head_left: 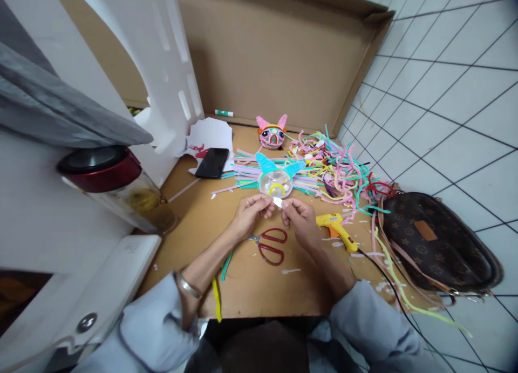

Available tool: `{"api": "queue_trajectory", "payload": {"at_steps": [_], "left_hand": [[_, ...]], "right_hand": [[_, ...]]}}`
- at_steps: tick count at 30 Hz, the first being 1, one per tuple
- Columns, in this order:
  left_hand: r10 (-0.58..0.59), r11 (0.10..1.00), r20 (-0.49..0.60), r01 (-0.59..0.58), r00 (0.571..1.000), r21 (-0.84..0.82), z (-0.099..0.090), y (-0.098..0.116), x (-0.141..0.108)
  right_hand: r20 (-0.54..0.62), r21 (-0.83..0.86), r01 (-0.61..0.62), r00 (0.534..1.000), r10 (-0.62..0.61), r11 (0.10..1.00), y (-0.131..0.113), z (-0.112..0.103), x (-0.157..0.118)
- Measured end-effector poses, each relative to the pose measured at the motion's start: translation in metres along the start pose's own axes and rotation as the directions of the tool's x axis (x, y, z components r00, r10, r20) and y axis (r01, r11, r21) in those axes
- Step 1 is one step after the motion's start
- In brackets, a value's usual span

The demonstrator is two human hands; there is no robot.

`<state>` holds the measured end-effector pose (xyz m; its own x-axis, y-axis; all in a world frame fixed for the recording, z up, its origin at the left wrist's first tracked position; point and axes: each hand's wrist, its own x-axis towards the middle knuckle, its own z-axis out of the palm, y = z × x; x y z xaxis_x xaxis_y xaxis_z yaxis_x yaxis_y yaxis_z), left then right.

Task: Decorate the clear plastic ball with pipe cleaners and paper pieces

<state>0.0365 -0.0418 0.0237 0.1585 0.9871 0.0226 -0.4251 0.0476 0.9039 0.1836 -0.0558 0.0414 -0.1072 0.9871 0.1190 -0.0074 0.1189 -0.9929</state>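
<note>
The left hand (251,215) and the right hand (300,219) pinch a small white piece (277,202) from opposite sides, beyond the scissors (260,244); a blue-eared toy head (275,182) lies farther beyond the scissors, and a yellow glue gun (339,230) rests to the right of the scissors on the table (259,294)

Small handicraft workplace. The brown tabletop (251,297), spotted with whitish drips, bears a yellow plastic glue gun (343,232) with a black cord, red-handled metal scissors (272,248), a tangled heap of pastel fuzzy stems (343,173), a pink-eared animal head (272,136) and a clear round form with blue fuzzy ears (275,183). A brown patterned handbag (445,249) lies at the right. Beyond it extend white square tiles with dark joints (445,92), whether floor or wall being difficult to determine.
</note>
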Motion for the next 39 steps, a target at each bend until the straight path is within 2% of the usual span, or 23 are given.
{"api": "queue_trajectory", "payload": {"at_steps": [5, 9, 14, 17, 22, 26, 28, 30, 33, 35, 37, 39], "left_hand": [[0.051, 0.996, -0.038, -0.048, 0.998, 0.073, -0.001, 0.003, -0.001], [0.076, 0.980, -0.044, -0.067, 0.996, 0.185, 0.000, 0.002, -0.004], [0.054, 0.979, -0.043, -0.045, 0.998, 0.198, 0.003, 0.000, -0.005], [0.049, 0.991, -0.049, -0.043, 0.998, 0.124, 0.004, 0.000, -0.005], [-0.107, 0.981, -0.030, 0.100, 0.994, -0.164, 0.007, 0.006, -0.006], [-0.206, 0.951, -0.028, 0.193, 0.978, -0.241, 0.008, 0.010, -0.008], [-0.258, 0.936, -0.030, 0.242, 0.966, -0.257, 0.007, 0.010, -0.008], [-0.302, 0.920, -0.006, 0.290, 0.953, -0.265, 0.006, 0.008, -0.007], [-0.349, 0.895, 0.045, 0.347, 0.936, -0.279, 0.005, 0.007, -0.007], [-0.365, 0.888, 0.062, 0.367, 0.929, -0.276, 0.004, 0.007, -0.007], [-0.369, 0.890, 0.074, 0.375, 0.926, -0.258, 0.005, 0.007, -0.007], [-0.364, 0.900, 0.088, 0.375, 0.927, -0.223, 0.005, 0.007, -0.008]], "right_hand": [[-0.061, -0.064, 0.005, 0.998, -0.009, 0.998, -0.002, -0.001, 0.000], [-0.041, -0.102, 0.024, 0.999, -0.029, 0.995, -0.004, -0.001, -0.001], [-0.039, -0.090, 0.032, 0.999, -0.036, 0.995, -0.002, -0.003, 0.002], [-0.027, -0.052, 0.031, 0.999, -0.032, 0.998, 0.001, -0.006, 0.003], [-0.015, -0.035, 0.045, 0.999, -0.046, 0.998, 0.002, -0.009, 0.003], [-0.012, -0.120, 0.081, 0.996, -0.083, 0.989, 0.003, -0.010, 0.003], [-0.004, -0.241, 0.180, 0.982, -0.186, 0.954, 0.004, -0.010, 0.003], [0.033, -0.426, 0.334, 0.935, -0.354, 0.841, 0.006, -0.011, 0.002], [0.167, -0.687, 0.509, 0.806, -0.568, 0.519, 0.009, -0.014, 0.001], [0.285, -0.798, 0.544, 0.718, -0.636, 0.257, 0.011, -0.015, 0.001], [0.397, -0.839, 0.543, 0.636, -0.662, 0.018, 0.011, -0.016, 0.001], [0.473, -0.835, 0.534, 0.570, -0.672, -0.134, 0.011, -0.017, 0.001]]}}
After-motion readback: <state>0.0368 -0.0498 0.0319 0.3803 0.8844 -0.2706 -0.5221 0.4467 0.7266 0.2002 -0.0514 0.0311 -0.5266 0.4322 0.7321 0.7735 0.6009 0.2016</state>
